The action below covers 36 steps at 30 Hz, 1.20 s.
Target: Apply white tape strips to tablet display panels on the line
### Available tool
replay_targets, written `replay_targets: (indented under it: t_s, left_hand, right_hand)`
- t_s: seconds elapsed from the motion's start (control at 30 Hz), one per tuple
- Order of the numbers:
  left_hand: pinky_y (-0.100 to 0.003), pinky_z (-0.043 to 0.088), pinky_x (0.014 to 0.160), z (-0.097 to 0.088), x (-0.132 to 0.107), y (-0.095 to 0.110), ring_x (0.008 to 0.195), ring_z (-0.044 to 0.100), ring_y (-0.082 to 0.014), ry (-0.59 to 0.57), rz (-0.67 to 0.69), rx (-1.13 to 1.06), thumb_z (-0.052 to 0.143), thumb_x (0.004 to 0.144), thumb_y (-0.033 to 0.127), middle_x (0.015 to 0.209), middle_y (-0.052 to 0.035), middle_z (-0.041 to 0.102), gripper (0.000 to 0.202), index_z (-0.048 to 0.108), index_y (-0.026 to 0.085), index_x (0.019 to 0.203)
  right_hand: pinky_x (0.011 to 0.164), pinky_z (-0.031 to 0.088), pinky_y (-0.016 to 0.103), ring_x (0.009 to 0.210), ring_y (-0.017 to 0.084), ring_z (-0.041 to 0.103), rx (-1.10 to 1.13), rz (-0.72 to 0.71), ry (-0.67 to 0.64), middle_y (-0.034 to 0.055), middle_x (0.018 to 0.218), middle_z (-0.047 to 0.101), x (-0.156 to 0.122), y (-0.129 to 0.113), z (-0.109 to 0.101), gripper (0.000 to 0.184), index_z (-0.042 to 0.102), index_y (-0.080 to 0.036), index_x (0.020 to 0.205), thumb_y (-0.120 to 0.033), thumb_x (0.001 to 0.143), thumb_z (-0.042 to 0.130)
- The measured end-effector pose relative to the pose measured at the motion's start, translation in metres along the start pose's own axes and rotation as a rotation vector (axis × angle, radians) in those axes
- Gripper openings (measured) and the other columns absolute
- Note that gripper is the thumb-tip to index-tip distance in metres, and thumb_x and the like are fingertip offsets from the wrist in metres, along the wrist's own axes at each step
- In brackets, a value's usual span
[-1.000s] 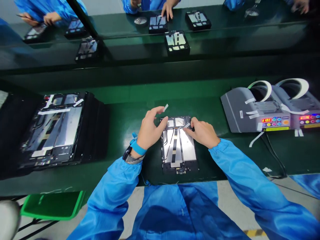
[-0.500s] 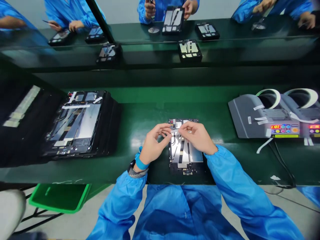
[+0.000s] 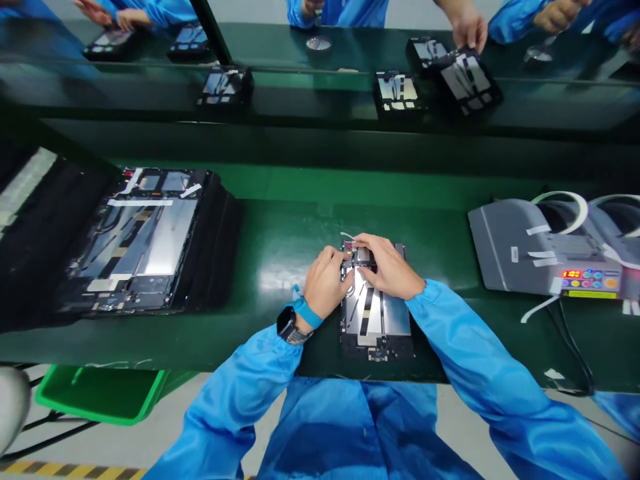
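A small opened tablet, its metal inner plates and black cables showing, lies on the green bench in front of me. Both my hands are at its top end. My left hand, with a blue band and a watch on the wrist, is curled at the tablet's upper left corner, thumb against the edge. My right hand reaches across the top, fingers together and pressed down on a small white tape strip; only the strip's end sticks out past my fingers.
A stack of larger opened tablets sits on black trays at the left. Two grey tape dispensers with lit buttons stand at the right, a cable trailing. A green bin hangs below. Across the line, a co-worker's hand holds a tablet.
My left hand carried the tape strip down from above the tablet; both hands pinched it, then lowered onto the tablet's top end. The co-worker across moved a tablet to the right.
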<state>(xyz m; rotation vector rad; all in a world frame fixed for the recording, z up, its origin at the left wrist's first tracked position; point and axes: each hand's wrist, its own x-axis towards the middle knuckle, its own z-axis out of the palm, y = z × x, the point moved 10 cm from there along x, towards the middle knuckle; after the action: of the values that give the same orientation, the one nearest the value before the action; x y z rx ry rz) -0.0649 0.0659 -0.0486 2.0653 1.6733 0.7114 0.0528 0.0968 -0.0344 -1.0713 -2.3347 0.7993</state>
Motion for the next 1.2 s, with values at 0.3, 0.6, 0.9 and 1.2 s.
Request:
replay_targets:
  t_s: [0.3,0.6,0.9,1.2]
  left_hand:
    - [-0.033,0.053,0.083,0.005,0.0,-0.012,0.089,0.065,-0.0199,0.051,-0.065,-0.153,0.066,0.092,0.015,0.103,-0.0056,0.064,0.008,0.065,0.02,0.098]
    - [-0.03,0.05,0.08,0.003,0.003,-0.011,0.087,0.063,-0.0181,0.108,-0.029,-0.145,0.066,0.095,0.014,0.1,-0.0048,0.062,0.005,0.067,0.019,0.093]
    - [-0.028,0.045,0.071,0.005,0.012,-0.025,0.069,0.053,-0.0131,0.05,-0.147,-0.261,0.073,0.087,0.011,0.088,-0.0013,0.06,0.008,0.073,0.018,0.085]
    - [-0.027,0.043,0.066,0.009,0.023,-0.039,0.063,0.051,-0.0105,-0.072,-0.193,-0.398,0.075,0.086,0.014,0.082,0.0,0.063,0.006,0.078,0.019,0.082]
  right_hand:
    - [0.092,0.05,0.038,0.096,0.025,0.064,0.03,0.04,0.097,0.006,0.096,0.067,0.006,0.006,-0.003,0.032,0.055,-0.024,0.122,-0.009,0.093,0.056]
    - [0.086,0.053,0.039,0.093,0.026,0.068,0.021,-0.053,0.134,0.0066,0.098,0.07,-0.002,0.001,-0.001,0.024,0.06,-0.025,0.115,-0.011,0.096,0.059]
    - [0.081,0.056,0.036,0.087,0.022,0.07,0.171,0.012,0.286,0.0047,0.096,0.072,0.005,0.01,-0.003,0.019,0.063,-0.024,0.108,-0.01,0.095,0.058]
    - [0.083,0.056,0.038,0.089,0.023,0.067,0.136,-0.007,0.25,0.0054,0.094,0.068,-0.002,0.011,0.003,0.022,0.063,-0.023,0.108,-0.008,0.094,0.059]
